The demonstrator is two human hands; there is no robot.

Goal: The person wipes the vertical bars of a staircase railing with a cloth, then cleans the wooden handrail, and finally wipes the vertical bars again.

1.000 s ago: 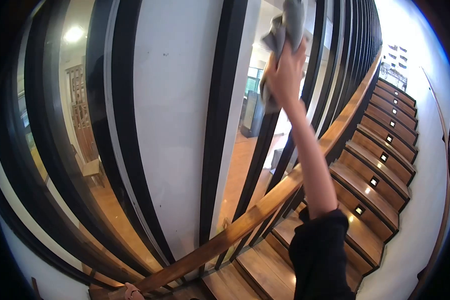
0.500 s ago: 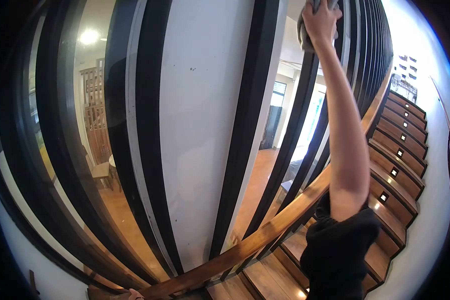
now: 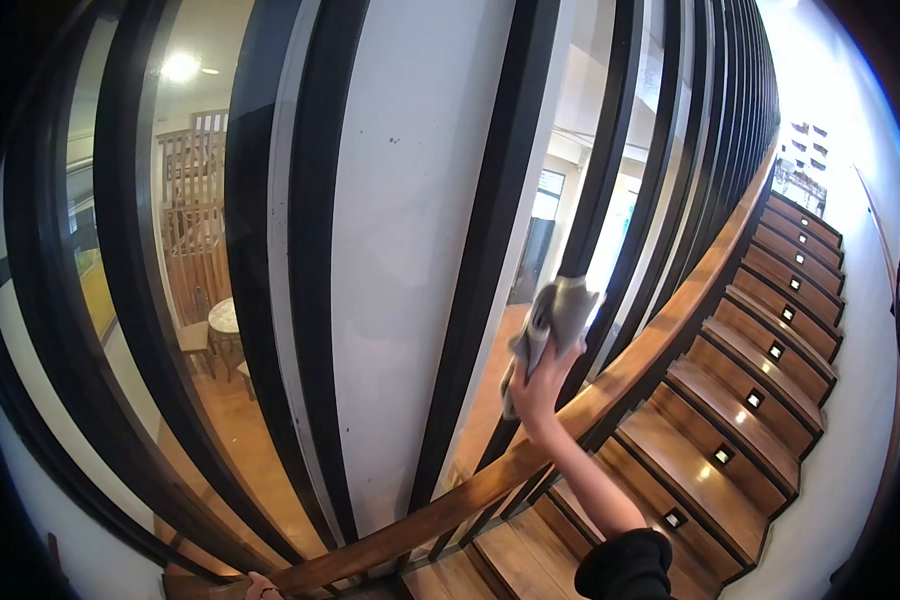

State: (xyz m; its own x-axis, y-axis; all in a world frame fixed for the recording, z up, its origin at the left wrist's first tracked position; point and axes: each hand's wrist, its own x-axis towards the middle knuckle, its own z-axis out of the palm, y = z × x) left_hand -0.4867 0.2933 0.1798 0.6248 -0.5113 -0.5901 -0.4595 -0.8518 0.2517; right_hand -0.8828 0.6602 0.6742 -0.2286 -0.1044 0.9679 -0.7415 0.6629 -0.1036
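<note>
My right hand (image 3: pixel 542 385) is closed on a grey cloth (image 3: pixel 562 305). The cloth is folded against a black vertical bar (image 3: pixel 602 215), a little above the wooden handrail (image 3: pixel 490 488). At the bottom edge of the view my left hand (image 3: pixel 262 587) rests on the lower stretch of that handrail, its fingers curled over the wood. Only a small part of this hand shows. To the left of the right hand stand more black bars, with a white panel (image 3: pixel 400 250) between two of them.
Wooden stairs (image 3: pixel 705 420) with small riser lights climb to the right, beside a white wall (image 3: pixel 860 330). Through the gaps between bars I see a room with a round table (image 3: pixel 224 317), stools and an orange-brown floor. Black bars continue up along the handrail.
My right hand has come down with the cloth, from high on the bars to just above the handrail. The left hand stays on the rail. The view has shifted slightly.
</note>
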